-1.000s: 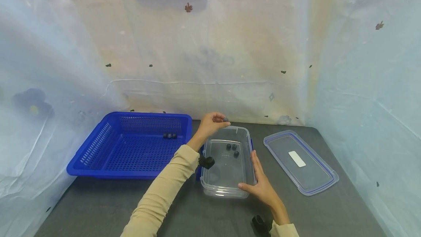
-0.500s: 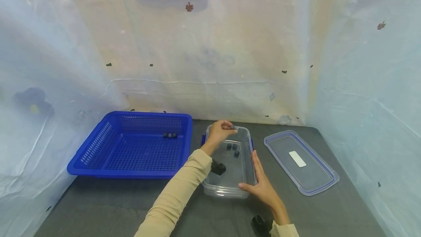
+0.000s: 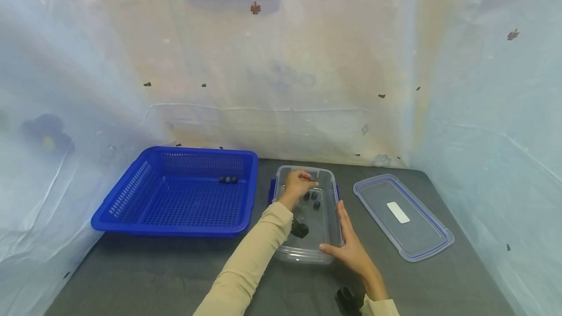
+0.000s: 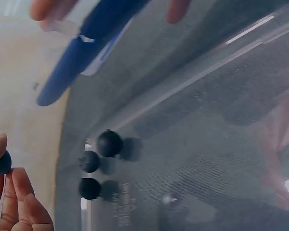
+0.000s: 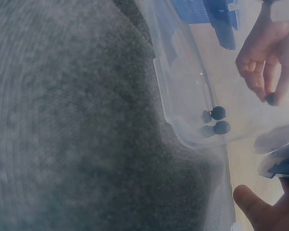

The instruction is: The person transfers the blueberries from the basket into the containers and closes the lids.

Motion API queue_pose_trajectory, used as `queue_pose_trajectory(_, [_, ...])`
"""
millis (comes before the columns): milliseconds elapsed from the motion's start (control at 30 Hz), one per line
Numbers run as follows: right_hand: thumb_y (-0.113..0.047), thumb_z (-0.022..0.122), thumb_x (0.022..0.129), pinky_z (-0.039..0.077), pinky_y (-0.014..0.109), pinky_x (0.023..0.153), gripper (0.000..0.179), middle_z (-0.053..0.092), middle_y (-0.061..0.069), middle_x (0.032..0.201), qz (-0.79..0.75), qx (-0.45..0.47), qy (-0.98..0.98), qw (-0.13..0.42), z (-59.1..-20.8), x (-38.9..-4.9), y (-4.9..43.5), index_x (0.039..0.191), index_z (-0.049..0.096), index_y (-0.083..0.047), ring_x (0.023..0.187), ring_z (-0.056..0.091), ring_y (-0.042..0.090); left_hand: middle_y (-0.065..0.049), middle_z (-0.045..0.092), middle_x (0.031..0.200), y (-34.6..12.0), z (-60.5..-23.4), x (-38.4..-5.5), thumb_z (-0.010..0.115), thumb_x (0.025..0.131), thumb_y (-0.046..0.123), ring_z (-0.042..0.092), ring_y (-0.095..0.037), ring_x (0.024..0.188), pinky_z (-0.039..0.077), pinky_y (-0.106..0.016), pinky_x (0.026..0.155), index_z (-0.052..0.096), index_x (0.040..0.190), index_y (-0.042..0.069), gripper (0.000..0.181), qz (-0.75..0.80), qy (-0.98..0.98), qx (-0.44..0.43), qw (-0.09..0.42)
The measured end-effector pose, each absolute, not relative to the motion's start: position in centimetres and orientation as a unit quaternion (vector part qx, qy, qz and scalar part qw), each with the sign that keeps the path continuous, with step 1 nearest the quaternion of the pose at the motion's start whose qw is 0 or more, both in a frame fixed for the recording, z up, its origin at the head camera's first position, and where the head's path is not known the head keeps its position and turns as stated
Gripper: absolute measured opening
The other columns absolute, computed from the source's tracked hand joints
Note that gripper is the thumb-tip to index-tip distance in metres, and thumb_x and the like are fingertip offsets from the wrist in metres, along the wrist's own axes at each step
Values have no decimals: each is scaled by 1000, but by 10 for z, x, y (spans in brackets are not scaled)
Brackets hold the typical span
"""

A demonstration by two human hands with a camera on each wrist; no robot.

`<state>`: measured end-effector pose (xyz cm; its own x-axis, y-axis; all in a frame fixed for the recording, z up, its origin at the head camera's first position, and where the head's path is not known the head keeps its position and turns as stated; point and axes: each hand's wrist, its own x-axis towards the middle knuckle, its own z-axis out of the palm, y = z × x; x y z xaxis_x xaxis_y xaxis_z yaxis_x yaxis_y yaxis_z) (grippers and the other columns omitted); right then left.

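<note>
My left hand (image 3: 297, 187) is over the far part of a clear plastic food container (image 3: 303, 252), pinching one blueberry (image 4: 1, 163) between thumb and fingertips. Below it, three loose blueberries (image 4: 90, 188) lie on the container's floor. Along the container's right side rests my right hand (image 3: 353, 252), its fingers straight against the wall and the thumb at the near right part of the rim. In the right wrist view, the pinched berry shows under the left fingertips, and only part of the right hand (image 5: 265, 211) is visible.
A blue perforated basket (image 3: 175, 232) stands on the left, with several blueberries (image 3: 228, 179) near its right wall. The container's clear lid (image 3: 421, 233), with a blue seal and white label, lies flat on the right. A plastic sheet (image 3: 285, 62) hangs behind the grey table (image 3: 167, 277).
My left hand has moved right and toward me, from the container's far left corner to over its inside, still pinching the blueberry. The right hand stays against the container's side.
</note>
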<state>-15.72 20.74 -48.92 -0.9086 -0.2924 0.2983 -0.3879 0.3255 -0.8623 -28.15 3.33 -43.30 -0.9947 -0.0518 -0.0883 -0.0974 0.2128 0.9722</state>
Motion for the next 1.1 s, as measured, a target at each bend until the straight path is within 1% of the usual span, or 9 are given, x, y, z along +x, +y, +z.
queue_pose_trajectory(67, [-15, 83, 74, 5, 71, 103, 116, -4, 7, 161, 545, 211, -810, 43, -490, -158, 208, 157, 1, -16, 144, -3, 37, -6, 65, 90, 36, -435, -280, 81, 78, 6, 61, -19, 80, 53, -32, 69, 67, 100, 0, 27, 616, 786, -54, 17])
queue_pose_trajectory(200, [-15, 83, 74, 4, 69, 104, 115, -4, 8, 161, 545, 213, -810, 47, -490, -158, 208, 156, 2, -8, 144, -3, 37, -6, 65, 88, 42, -439, -279, 81, 77, 2, 61, -17, 73, 52, -29, 64, 67, 100, -3, 28, 620, 782, -63, 15])
queue_pose_trajectory(300, [-14, 83, 73, 5, 68, 104, 115, -4, 9, 161, 543, 216, -810, 52, -490, -159, 207, 155, 2, -3, 144, -3, 38, -6, 65, 85, 45, -442, -278, 81, 75, -1, 60, -17, 72, 52, -27, 63, 68, 98, -4, 26, 618, 782, -73, 8])
queue_pose_trajectory(533, [-14, 83, 73, 5, 70, 104, 115, -4, 11, 161, 537, 217, -813, 53, -490, -158, 207, 155, 3, -3, 144, -3, 40, -9, 69, 86, 43, -452, -274, 81, 73, -4, 64, -22, 81, 53, -30, 68, 72, 91, -4, 20, 599, 795, -95, 13])
queue_pose_trajectory(667, [-15, 83, 74, 4, 69, 104, 115, -4, 8, 161, 538, 213, -814, 50, -490, -158, 207, 155, 2, -5, 144, -3, 38, -9, 67, 88, 42, -460, -274, 84, 71, -1, 62, -24, 86, 53, -29, 70, 75, 88, 0, 20, 571, 814, -103, 15])
queue_pose_trajectory(767, [-14, 83, 73, 4, 68, 105, 115, -4, 8, 161, 538, 212, -814, 51, -490, -158, 207, 155, 3, -5, 144, -3, 37, -9, 62, 90, 42, -465, -275, 86, 67, 0, 57, -25, 91, 51, -29, 75, 76, 85, 2, 20, 554, 826, -106, 13])
queue_pose_trajectory(867, [-13, 83, 72, 5, 68, 104, 115, -3, 10, 161, 537, 220, -812, 56, -490, -158, 206, 155, 4, -4, 144, -2, 39, -8, 63, 85, 43, -469, -275, 87, 64, -2, 55, -23, 87, 49, -28, 75, 75, 82, 2, 22, 551, 828, -103, 5])
queue_pose_trajectory(1000, [-12, 84, 72, 5, 68, 104, 115, -3, 11, 161, 537, 224, -811, 60, -490, -157, 206, 155, 4, -3, 144, -2, 40, -4, 64, 75, 43, -474, -275, 87, 61, -4, 55, -19, 77, 49, -26, 69, 74, 78, 0, 22, 554, 826, -102, -4])
queue_pose_trajectory(1100, [-12, 84, 72, 5, 68, 104, 115, -3, 11, 161, 537, 224, -811, 61, -490, -157, 206, 155, 4, -3, 144, -2, 40, -3, 64, 74, 43, -473, -275, 88, 60, -3, 56, -18, 75, 50, -26, 67, 74, 76, 1, 22, 546, 831, -104, -4])
